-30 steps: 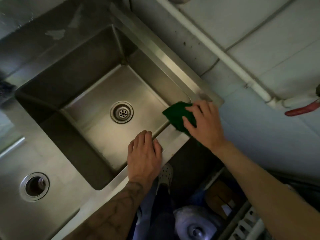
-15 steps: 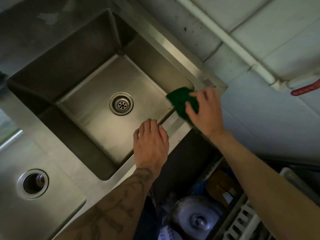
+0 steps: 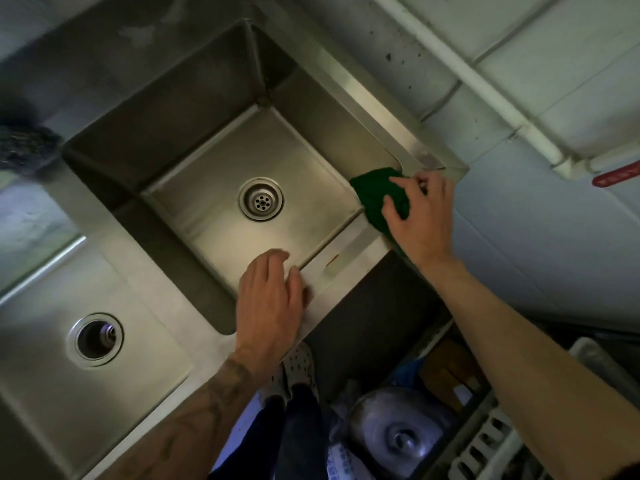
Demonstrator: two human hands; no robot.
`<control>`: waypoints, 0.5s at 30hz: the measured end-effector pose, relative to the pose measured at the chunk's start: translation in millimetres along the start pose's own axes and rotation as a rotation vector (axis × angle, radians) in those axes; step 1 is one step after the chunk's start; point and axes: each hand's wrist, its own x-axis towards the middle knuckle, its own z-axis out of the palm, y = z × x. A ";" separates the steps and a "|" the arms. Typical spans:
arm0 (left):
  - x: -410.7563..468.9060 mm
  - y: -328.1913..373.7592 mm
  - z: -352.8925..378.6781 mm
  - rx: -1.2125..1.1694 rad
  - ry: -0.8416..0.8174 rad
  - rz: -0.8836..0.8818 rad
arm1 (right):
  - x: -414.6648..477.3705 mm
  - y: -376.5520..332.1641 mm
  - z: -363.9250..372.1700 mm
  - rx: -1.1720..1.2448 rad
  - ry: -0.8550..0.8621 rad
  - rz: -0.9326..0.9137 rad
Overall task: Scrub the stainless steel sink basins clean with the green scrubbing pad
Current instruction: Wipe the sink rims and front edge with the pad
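A deep stainless steel basin fills the middle of the view, with a round drain in its floor. My right hand grips the green scrubbing pad and presses it on the basin's right front corner, where the rim meets the inner wall. Part of the pad is hidden under my palm. My left hand rests flat on the front rim, fingers reaching over the edge into the basin. A second, shallower basin with an open drain hole lies at the lower left.
A white pipe runs along the tiled wall at the upper right, beside a red handle. A dark scourer sits on the rim at the far left. Below the sink are a metal pot, a white rack and my shoes.
My right hand has slid the pad along the corner toward the back rim. My left hand has stayed on the front rim, and the view has shifted slightly.
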 end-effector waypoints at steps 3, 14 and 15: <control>-31.7 -36.3 -16.3 0.128 -0.041 -0.035 | -36.4 -34.5 10.8 0.047 0.003 0.049; -58.7 -54.6 -19.5 0.167 -0.011 -0.097 | -27.7 -25.1 5.6 0.039 -0.053 -0.063; -58.9 -54.4 -19.0 0.162 -0.013 -0.102 | -28.7 -26.7 6.8 0.030 -0.032 -0.011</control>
